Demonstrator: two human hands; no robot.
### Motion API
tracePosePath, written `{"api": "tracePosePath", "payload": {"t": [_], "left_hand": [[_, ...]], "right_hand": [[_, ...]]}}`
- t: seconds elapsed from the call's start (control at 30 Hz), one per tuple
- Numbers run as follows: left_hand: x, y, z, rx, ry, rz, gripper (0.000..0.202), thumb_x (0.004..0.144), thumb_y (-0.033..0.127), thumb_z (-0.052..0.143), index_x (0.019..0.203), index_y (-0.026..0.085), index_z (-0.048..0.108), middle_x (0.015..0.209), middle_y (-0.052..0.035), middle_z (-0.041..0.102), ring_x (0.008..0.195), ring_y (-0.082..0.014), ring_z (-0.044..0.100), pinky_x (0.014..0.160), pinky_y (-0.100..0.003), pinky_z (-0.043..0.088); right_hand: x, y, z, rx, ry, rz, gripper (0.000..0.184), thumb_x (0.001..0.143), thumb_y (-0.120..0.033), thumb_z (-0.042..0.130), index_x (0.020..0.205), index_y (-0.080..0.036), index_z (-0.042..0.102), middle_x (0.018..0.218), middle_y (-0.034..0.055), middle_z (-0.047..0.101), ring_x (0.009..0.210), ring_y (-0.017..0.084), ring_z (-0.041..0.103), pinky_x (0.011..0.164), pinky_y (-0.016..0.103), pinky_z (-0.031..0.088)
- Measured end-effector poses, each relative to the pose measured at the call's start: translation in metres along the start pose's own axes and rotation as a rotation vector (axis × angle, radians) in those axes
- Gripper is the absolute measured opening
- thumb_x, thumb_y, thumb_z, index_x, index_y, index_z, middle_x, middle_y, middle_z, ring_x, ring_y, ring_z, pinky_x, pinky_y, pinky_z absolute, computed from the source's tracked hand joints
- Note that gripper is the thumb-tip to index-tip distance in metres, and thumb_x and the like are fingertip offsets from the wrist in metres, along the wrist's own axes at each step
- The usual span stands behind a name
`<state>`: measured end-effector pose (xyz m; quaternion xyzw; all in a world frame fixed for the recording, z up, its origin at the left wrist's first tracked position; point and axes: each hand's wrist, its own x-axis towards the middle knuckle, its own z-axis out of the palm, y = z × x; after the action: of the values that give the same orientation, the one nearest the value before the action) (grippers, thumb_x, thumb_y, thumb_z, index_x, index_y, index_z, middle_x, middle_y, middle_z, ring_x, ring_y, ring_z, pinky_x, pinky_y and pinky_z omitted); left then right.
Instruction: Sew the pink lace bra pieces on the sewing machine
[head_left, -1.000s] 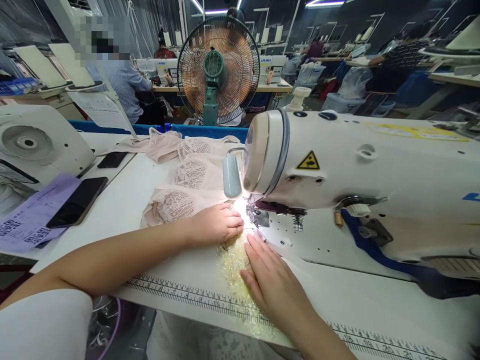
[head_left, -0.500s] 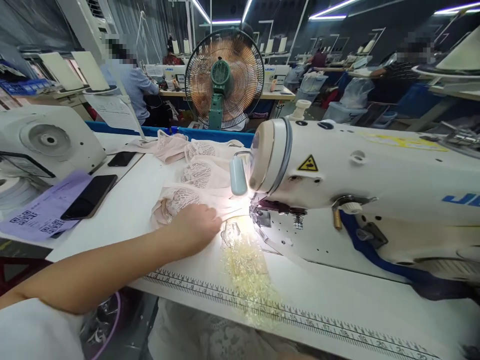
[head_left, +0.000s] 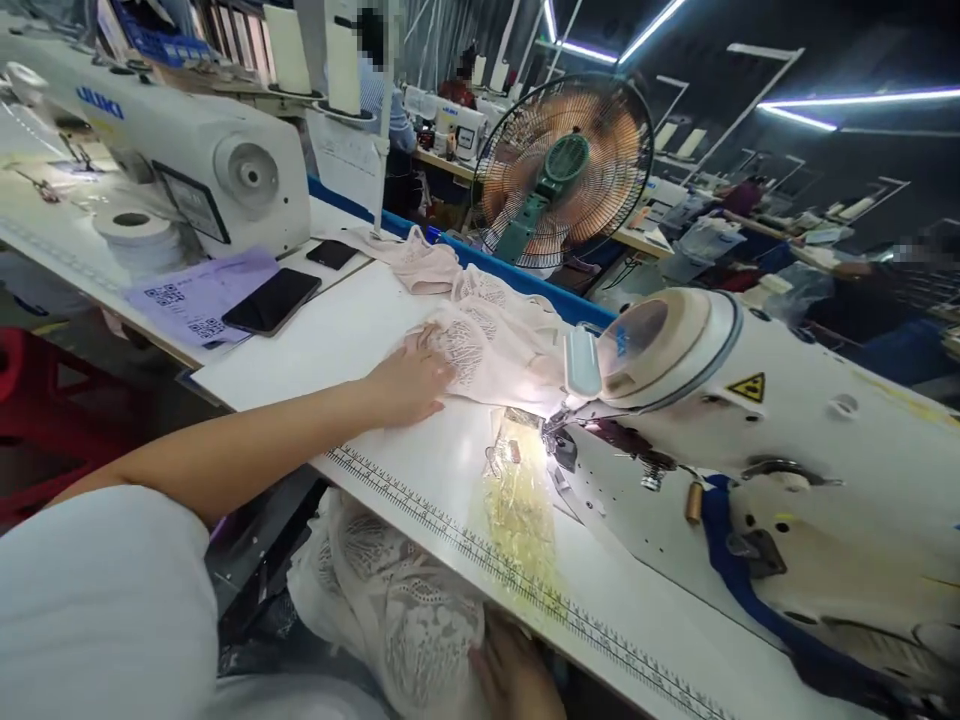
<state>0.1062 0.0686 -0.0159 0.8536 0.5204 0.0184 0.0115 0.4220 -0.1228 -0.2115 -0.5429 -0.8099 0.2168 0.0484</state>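
My left hand [head_left: 412, 385] lies at the near left edge of a pale pink lace bra [head_left: 487, 350] on the white table, its fingers curled onto the lace. The strip of bras runs back along the table, and its right end reaches the lit needle area of the sewing machine [head_left: 675, 345]. Below the table edge, my right hand [head_left: 521, 670] grips the side of another pale lace bra [head_left: 420, 625] in a heap over my lap. Its fingertips are partly hidden by the cloth.
Clear yellowish film [head_left: 521, 490] hangs over the table near the needle. A printed ruler [head_left: 450, 530] lines the front edge. On the left are two phones [head_left: 274, 300], a purple paper [head_left: 202, 290] and a second sewing machine [head_left: 187, 150]. A fan [head_left: 566, 165] stands behind.
The view has swung left and tilted. My left hand has drawn back from the needle area to the left part of the bras. My right hand has come into view below the table, at the lap heap.
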Motion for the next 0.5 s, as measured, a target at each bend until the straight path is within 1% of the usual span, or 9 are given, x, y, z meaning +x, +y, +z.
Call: {"api": "tracePosePath", "payload": {"t": [0.07, 0.13, 0.2, 0.23, 0.3, 0.37, 0.4, 0.43, 0.5], "left_hand": [[-0.030, 0.011, -0.003, -0.169, 0.075, 0.094, 0.044, 0.091, 0.032, 0.050, 0.131, 0.014, 0.047, 0.136, -0.0141, 0.051, 0.125, -0.0262, 0.046, 0.102, -0.038, 0.037], [-0.065, 0.023, -0.003, -0.421, 0.094, 0.230, 0.037, 0.092, 0.032, 0.048, 0.125, 0.015, 0.053, 0.121, -0.0109, 0.062, 0.113, -0.0213, 0.056, 0.095, -0.031, 0.042], [-0.098, 0.032, 0.004, -0.676, 0.026, 0.340, 0.030, 0.092, 0.030, 0.048, 0.116, 0.017, 0.059, 0.102, -0.0073, 0.069, 0.094, -0.0176, 0.063, 0.083, -0.026, 0.047], [-0.111, 0.036, 0.011, -0.781, -0.028, 0.364, 0.027, 0.091, 0.029, 0.049, 0.111, 0.017, 0.061, 0.094, -0.0057, 0.071, 0.086, -0.0164, 0.065, 0.078, -0.024, 0.048], [-0.133, 0.041, 0.030, -0.936, -0.125, 0.331, 0.024, 0.089, 0.028, 0.050, 0.106, 0.017, 0.064, 0.087, -0.0040, 0.072, 0.079, -0.0151, 0.065, 0.072, -0.022, 0.048], [-0.147, 0.046, 0.051, -1.010, -0.177, 0.226, 0.025, 0.088, 0.027, 0.050, 0.104, 0.017, 0.065, 0.089, -0.0044, 0.072, 0.080, -0.0150, 0.065, 0.070, -0.022, 0.049], [-0.152, 0.048, 0.062, -1.024, -0.191, 0.169, 0.025, 0.087, 0.027, 0.050, 0.104, 0.017, 0.066, 0.090, -0.0051, 0.071, 0.080, -0.0154, 0.065, 0.070, -0.022, 0.049], [-0.155, 0.051, 0.071, -1.026, -0.201, 0.126, 0.026, 0.087, 0.027, 0.051, 0.104, 0.017, 0.066, 0.093, -0.0062, 0.071, 0.082, -0.0162, 0.065, 0.071, -0.023, 0.050], [-0.160, 0.059, 0.087, -1.010, -0.204, 0.090, 0.032, 0.084, 0.030, 0.055, 0.110, 0.016, 0.065, 0.106, -0.0106, 0.068, 0.094, -0.0212, 0.064, 0.081, -0.029, 0.050]], "right_hand": [[-0.003, 0.001, 0.005, 0.039, 0.040, 0.014, 0.042, 0.087, -0.031, 0.047, 0.123, -0.017, 0.061, 0.122, 0.0131, 0.064, 0.113, 0.028, 0.060, 0.092, 0.040, 0.052], [-0.006, -0.002, 0.006, 0.064, 0.089, 0.034, 0.040, 0.089, -0.033, 0.043, 0.120, -0.017, 0.063, 0.117, 0.0137, 0.066, 0.108, 0.028, 0.063, 0.086, 0.040, 0.055], [-0.008, -0.006, 0.004, 0.064, 0.140, 0.027, 0.039, 0.091, -0.037, 0.041, 0.117, -0.019, 0.064, 0.113, 0.0140, 0.067, 0.103, 0.028, 0.065, 0.081, 0.039, 0.057], [-0.009, -0.010, 0.002, 0.053, 0.166, 0.008, 0.039, 0.092, -0.038, 0.040, 0.115, -0.019, 0.065, 0.111, 0.0139, 0.068, 0.100, 0.027, 0.066, 0.080, 0.039, 0.057], [-0.009, -0.018, -0.005, 0.021, 0.226, -0.052, 0.035, 0.093, -0.039, 0.042, 0.105, -0.021, 0.069, 0.105, 0.0134, 0.069, 0.094, 0.026, 0.067, 0.078, 0.039, 0.057], [-0.011, -0.031, -0.014, -0.007, 0.274, -0.107, 0.032, 0.092, -0.040, 0.046, 0.092, -0.021, 0.071, 0.096, 0.0130, 0.070, 0.089, 0.026, 0.068, 0.076, 0.038, 0.057], [-0.012, -0.039, -0.020, 0.001, 0.284, -0.122, 0.032, 0.092, -0.040, 0.046, 0.087, -0.021, 0.071, 0.093, 0.0128, 0.069, 0.087, 0.025, 0.068, 0.075, 0.037, 0.057], [-0.015, -0.047, -0.026, 0.029, 0.283, -0.119, 0.032, 0.093, -0.041, 0.046, 0.086, -0.021, 0.070, 0.090, 0.0122, 0.070, 0.085, 0.024, 0.068, 0.072, 0.035, 0.057], [-0.023, -0.064, -0.043, 0.131, 0.257, -0.052, 0.032, 0.093, -0.043, 0.045, 0.090, -0.022, 0.069, 0.085, 0.0098, 0.070, 0.080, 0.022, 0.068, 0.067, 0.030, 0.057]]}}
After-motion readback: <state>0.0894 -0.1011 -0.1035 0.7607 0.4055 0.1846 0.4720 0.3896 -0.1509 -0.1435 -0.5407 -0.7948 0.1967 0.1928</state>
